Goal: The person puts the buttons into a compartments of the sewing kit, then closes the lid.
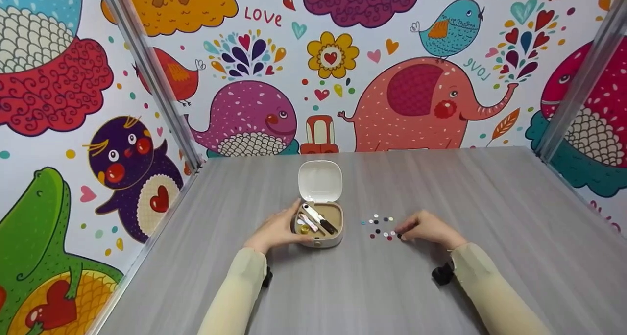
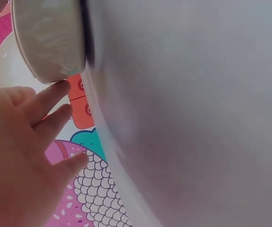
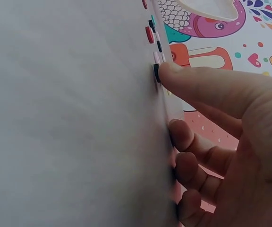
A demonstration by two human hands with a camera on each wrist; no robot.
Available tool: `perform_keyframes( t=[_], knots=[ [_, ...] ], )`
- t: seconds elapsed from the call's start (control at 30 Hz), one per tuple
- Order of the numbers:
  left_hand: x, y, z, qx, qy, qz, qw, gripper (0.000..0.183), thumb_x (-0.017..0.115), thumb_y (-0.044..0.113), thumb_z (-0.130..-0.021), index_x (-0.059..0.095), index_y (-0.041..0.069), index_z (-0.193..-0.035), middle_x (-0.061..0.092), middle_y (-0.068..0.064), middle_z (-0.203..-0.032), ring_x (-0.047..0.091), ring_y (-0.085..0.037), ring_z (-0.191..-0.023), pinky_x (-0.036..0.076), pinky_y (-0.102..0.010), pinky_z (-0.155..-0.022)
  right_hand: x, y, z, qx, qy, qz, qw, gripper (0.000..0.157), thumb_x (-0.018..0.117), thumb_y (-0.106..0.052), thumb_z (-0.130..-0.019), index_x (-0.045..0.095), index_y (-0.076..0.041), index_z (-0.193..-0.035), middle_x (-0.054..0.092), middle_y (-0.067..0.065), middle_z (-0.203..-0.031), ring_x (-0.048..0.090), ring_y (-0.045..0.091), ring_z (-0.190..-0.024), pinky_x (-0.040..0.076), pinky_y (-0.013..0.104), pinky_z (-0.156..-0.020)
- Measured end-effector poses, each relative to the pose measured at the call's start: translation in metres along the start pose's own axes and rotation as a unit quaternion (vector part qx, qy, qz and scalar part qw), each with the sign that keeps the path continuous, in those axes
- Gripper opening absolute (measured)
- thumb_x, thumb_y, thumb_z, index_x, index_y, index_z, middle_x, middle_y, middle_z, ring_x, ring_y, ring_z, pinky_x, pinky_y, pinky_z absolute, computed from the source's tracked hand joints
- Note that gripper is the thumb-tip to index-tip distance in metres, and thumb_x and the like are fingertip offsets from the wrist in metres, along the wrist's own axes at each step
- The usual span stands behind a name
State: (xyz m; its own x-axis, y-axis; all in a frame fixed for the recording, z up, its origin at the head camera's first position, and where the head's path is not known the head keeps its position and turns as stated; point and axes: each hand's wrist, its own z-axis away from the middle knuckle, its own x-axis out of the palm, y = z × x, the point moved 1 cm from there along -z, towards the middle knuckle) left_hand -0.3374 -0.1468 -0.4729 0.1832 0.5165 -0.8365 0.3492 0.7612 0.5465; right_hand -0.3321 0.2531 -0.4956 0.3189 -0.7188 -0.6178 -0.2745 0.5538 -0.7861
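Observation:
An open sewing box (image 1: 321,242), cream with a tan inside, stands with its white lid (image 1: 320,180) raised at the back. My left hand (image 1: 278,228) holds its left side, thumb near the front and index finger toward the rear; the other fingers spread below the box's side in the left wrist view. Inside lie a white-and-black slim tool (image 1: 319,218), a pale pink-and-white tool (image 1: 308,222) and a small yellow round item (image 1: 304,229). With thumb and index finger, my right hand (image 1: 425,228) pinches a black button (image 3: 157,73) down at the tabletop, its other fingers curled.
Several small buttons (image 1: 377,231), white, dark, red and teal, lie scattered on the grey table (image 1: 352,286) between the box and my right hand. A wall (image 1: 333,95) printed with cartoon animals rises behind the table, with metal posts (image 1: 161,80) at the corners.

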Motion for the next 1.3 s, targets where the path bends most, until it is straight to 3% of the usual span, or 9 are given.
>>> perform_keyframes(
  t=[0.3,0.6,0.9,1.3],
  knots=[
    [0.003,-0.001,-0.008,0.011,-0.012,-0.026,0.9995,0.115,0.077,0.065,-0.067,0.028,0.007,-0.153,0.039,-0.018,-0.149,0.037,-0.036,-0.135,0.029,-0.051,-0.110,0.000,-0.001,0.000,-0.009,0.003,0.013,1.000,0.017,0.076,-0.001,-0.078,0.078,-0.003,-0.094,0.073,0.007,-0.090,0.052,0.011,-0.067,0.044,0.022,-0.055],
    [0.004,0.001,-0.008,0.006,-0.015,-0.015,0.9998,0.115,0.078,0.065,-0.066,0.028,0.009,-0.153,0.039,-0.017,-0.149,0.037,-0.036,-0.135,0.029,-0.052,-0.110,0.001,-0.003,0.000,-0.005,0.007,0.016,1.000,0.018,0.078,0.000,-0.075,0.078,-0.002,-0.093,0.073,0.008,-0.090,0.056,0.012,-0.070,0.048,0.023,-0.057],
    [0.005,0.002,-0.006,0.001,-0.009,-0.003,1.0000,0.115,0.079,0.064,-0.065,0.030,0.008,-0.152,0.046,-0.021,-0.142,0.046,-0.035,-0.127,0.037,-0.049,-0.104,0.001,-0.011,-0.003,-0.021,0.021,0.083,0.996,0.018,0.080,-0.002,-0.068,0.079,-0.005,-0.086,0.073,0.004,-0.082,0.059,0.008,-0.071,0.049,0.026,-0.062],
    [0.004,0.004,-0.006,-0.007,-0.013,-0.008,0.9999,0.114,0.079,0.062,-0.066,0.028,0.009,-0.153,0.045,-0.022,-0.144,0.045,-0.037,-0.129,0.036,-0.050,-0.106,0.001,-0.008,-0.004,-0.012,0.043,0.104,0.994,0.009,0.082,-0.008,-0.068,0.073,-0.009,-0.070,0.065,-0.006,-0.067,0.052,0.009,-0.061,0.045,0.026,-0.057]
  ],
)
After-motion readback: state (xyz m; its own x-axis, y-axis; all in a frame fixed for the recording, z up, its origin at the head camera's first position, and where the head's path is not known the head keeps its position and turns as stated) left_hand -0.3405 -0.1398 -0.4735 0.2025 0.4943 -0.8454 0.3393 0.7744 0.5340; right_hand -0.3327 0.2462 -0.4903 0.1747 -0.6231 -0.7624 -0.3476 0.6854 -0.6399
